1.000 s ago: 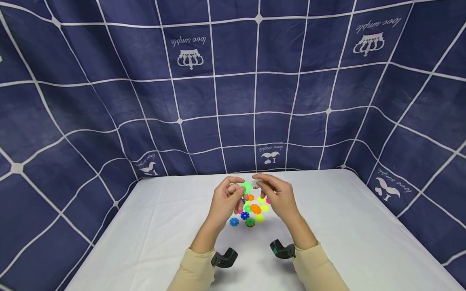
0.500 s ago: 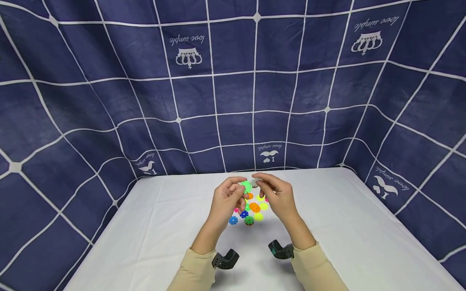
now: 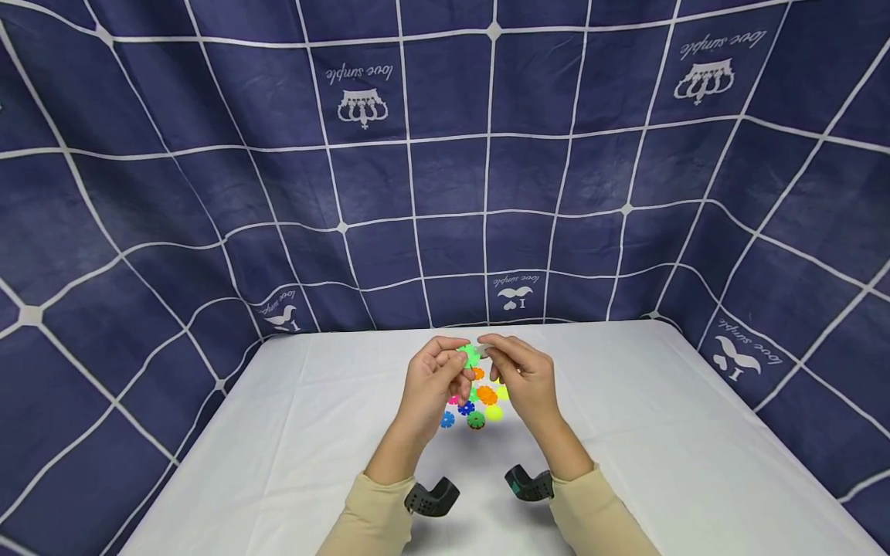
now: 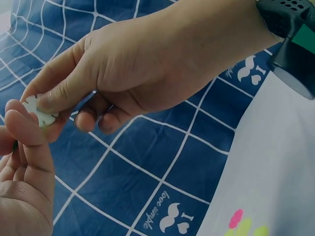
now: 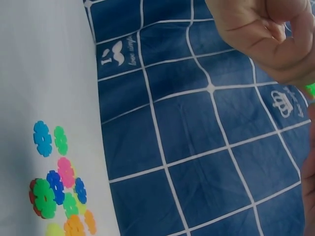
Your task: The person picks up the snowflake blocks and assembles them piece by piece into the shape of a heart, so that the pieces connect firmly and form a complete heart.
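My left hand [image 3: 433,380] pinches a bright green notched plastic disc [image 3: 470,356] between thumb and fingers, raised over the table. Facing it, my right hand [image 3: 530,378] pinches a white notched disc [image 3: 483,350], whose toothed edge shows beside the thumb in the left wrist view, white disc [image 4: 45,118]. The two discs come edge to edge between the hands. In the right wrist view only a sliver of the green disc [image 5: 310,90] shows, the rest hidden by the left hand's fingers. The other fingers of both hands are bent loosely.
Below the hands, several coloured discs lie on the white tablecloth [image 3: 292,448], among them an orange disc [image 3: 487,395], a green disc [image 3: 476,419], a light blue disc [image 3: 447,419] and a pink disc [image 5: 65,172]. A blue checked curtain [image 3: 445,177] hangs behind and at both sides.
My right hand has shifted slightly left, bringing the white disc up to the green one and turning it more edge-on. The left hand stays almost where it was.
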Demonstrator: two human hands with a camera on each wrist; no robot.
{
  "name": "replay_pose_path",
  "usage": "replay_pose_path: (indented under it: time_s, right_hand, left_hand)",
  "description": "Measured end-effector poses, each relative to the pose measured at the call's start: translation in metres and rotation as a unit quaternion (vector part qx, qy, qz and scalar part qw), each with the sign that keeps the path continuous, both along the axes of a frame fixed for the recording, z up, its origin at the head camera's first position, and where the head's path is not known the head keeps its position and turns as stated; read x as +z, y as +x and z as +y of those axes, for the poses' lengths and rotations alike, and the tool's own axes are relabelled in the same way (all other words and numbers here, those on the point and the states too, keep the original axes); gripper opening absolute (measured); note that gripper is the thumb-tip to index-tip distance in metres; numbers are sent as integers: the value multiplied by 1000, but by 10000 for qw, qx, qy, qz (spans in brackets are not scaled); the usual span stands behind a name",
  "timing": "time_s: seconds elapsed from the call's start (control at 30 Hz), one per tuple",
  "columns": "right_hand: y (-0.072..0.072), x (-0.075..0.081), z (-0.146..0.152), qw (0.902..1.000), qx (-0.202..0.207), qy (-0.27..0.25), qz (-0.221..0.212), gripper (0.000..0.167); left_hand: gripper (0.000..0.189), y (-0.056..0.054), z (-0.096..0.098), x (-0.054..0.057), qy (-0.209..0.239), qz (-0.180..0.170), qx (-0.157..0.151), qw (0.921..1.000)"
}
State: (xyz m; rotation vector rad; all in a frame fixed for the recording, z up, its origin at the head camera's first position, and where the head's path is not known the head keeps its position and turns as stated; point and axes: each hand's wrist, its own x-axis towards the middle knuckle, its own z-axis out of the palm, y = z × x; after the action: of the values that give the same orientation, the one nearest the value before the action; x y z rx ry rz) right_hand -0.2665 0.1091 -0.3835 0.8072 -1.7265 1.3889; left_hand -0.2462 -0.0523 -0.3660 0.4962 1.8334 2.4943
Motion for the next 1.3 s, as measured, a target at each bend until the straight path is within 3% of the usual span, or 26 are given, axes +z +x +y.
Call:
replay_pose_path:
  time_s: [0.4,0.77,1.1,1.3]
  right_hand:
    - [6,5,-5,9980,-318,116,526,24]
    - [6,3,-9,9973,-262,-197,662,25]
    - [4,-3,-10,9916,-641,-18,1122,31]
    - [5,-1,-12,9903,-539,-65,1280,28]
  left_hand:
    - [19,3,1,4,211,9,79,9997]
    - [18,3,0,4,448,-143,-318,9984]
    - [17,5,1,6,326,-175,-137,9992]
    - [17,5,-2,8,272,-193,-335,9989]
